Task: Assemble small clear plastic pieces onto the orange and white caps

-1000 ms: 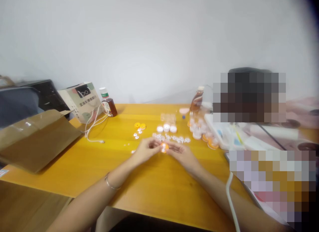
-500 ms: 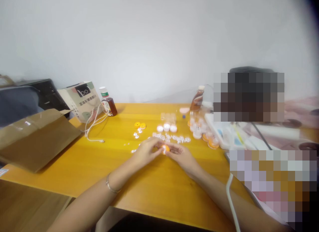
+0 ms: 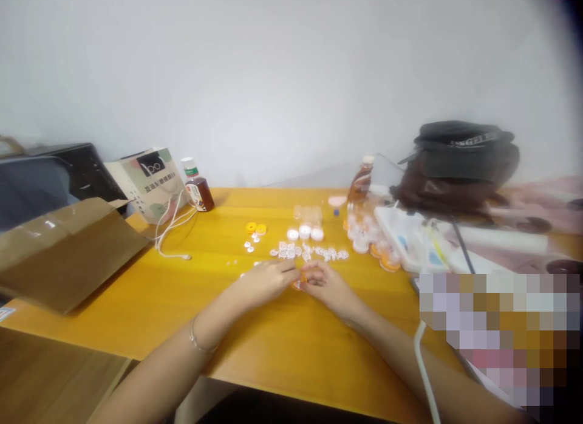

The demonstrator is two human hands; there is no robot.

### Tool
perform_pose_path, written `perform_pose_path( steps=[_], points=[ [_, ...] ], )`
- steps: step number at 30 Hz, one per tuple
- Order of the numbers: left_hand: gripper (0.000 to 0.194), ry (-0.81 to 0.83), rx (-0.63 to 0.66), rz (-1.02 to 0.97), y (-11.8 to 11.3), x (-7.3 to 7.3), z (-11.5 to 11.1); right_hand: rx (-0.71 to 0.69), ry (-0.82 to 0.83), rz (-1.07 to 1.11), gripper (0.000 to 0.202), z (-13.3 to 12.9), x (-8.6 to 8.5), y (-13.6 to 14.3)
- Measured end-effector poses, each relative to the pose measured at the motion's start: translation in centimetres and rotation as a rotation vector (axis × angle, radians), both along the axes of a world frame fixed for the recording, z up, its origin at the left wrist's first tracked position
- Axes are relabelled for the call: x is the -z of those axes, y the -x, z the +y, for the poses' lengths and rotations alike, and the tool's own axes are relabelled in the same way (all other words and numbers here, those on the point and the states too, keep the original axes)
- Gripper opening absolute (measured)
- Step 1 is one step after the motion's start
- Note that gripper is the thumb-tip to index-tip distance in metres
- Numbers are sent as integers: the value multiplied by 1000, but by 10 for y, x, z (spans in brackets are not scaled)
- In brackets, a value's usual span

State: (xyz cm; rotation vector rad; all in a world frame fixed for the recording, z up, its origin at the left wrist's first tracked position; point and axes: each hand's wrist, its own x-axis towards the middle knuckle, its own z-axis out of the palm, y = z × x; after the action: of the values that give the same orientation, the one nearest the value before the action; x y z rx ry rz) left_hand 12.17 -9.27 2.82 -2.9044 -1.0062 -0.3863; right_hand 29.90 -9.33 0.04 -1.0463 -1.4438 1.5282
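Between my two hands is a small round orange piece [image 3: 299,283] with a pale part, mostly covered by fingers. My left hand [image 3: 269,280] is closed on it from the left, its back turned up. From the right, the bent fingers of my right hand [image 3: 331,287] hold the same piece. Just beyond lie several small white wheel-shaped parts [image 3: 288,250]. Behind those stand white round caps [image 3: 305,232] and clear cups [image 3: 308,215]. Two yellow round caps [image 3: 255,228] lie farther left, with small white discs [image 3: 248,246] near them.
Clear and orange round pieces [image 3: 361,240] cluster at the right, beside a white tray [image 3: 401,242] and a brown drink bottle [image 3: 361,182]. At the left are another bottle [image 3: 199,193], a white cable [image 3: 169,254], a printed box [image 3: 152,184] and a brown paper bag [image 3: 77,254].
My left hand has turned back-up and covers more of the orange piece. Both hands and the piece have come slightly lower and nearer to me.
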Motion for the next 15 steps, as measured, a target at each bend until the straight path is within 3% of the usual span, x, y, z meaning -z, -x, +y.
perform_pose_path(
  steps=[15],
  points=[
    [16,142,-18,-164,1,5,3,-43,17,-46,38,-2,1,2]
  ],
)
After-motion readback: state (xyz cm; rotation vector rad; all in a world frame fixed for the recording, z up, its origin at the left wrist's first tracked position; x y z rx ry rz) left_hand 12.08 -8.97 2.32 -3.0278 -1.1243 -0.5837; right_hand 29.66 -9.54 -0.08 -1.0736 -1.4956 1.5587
